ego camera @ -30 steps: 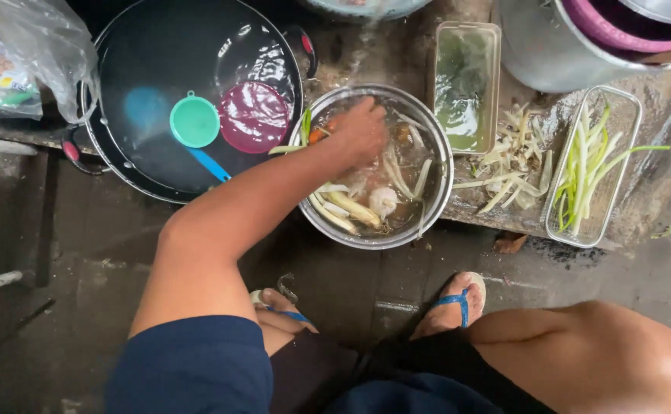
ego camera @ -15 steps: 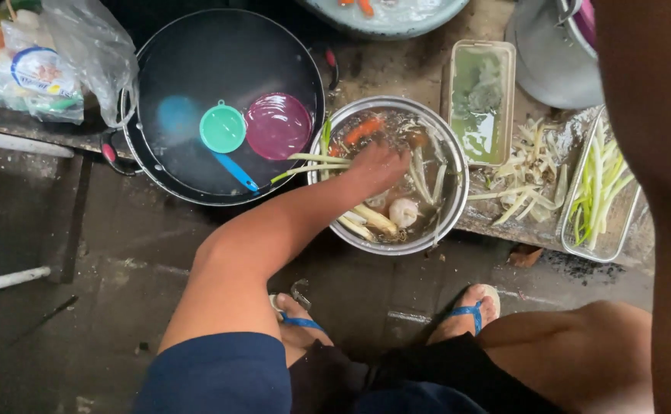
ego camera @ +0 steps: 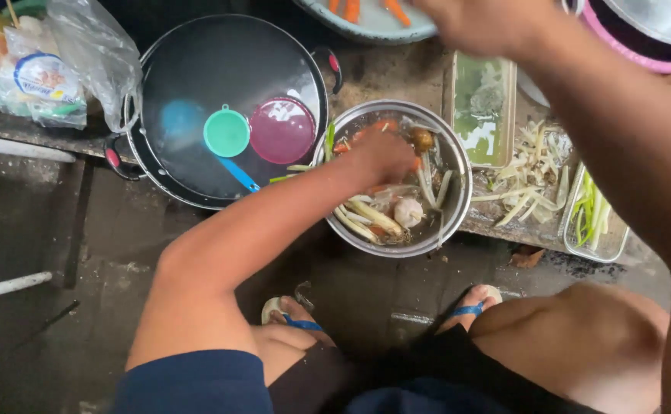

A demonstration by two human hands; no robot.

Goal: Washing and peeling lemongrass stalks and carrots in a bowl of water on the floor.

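My left hand (ego camera: pixel 383 156) reaches down into a round metal bowl (ego camera: pixel 458 211) with its fingers curled among the contents. The bowl holds lemongrass stalks (ego camera: pixel 370 215), a garlic bulb (ego camera: pixel 408 211), carrot pieces and other cut vegetables. The back of the hand hides whether it grips anything. My right hand (ego camera: pixel 480 23) is raised at the top of the view, blurred, just beside a pale plate with carrot sticks (ego camera: pixel 374 17). My right forearm crosses over the right side of the scene.
A wide black pan (ego camera: pixel 213 69) left of the bowl holds a teal ladle (ego camera: pixel 226 132) and a purple lid (ego camera: pixel 282 129). Plastic bags (ego camera: pixel 40 73) lie far left. Clear trays (ego camera: pixel 483 107) (ego camera: pixel 592 218) and lemongrass trimmings (ego camera: pixel 531 172) lie right; a pink basin (ego camera: pixel 642 46) behind. My sandalled feet (ego camera: pixel 470 307) stand below.
My right arm has come in from the right and swung up across the view to the carrot plate. My left hand stays in the metal bowl, shifting slightly.
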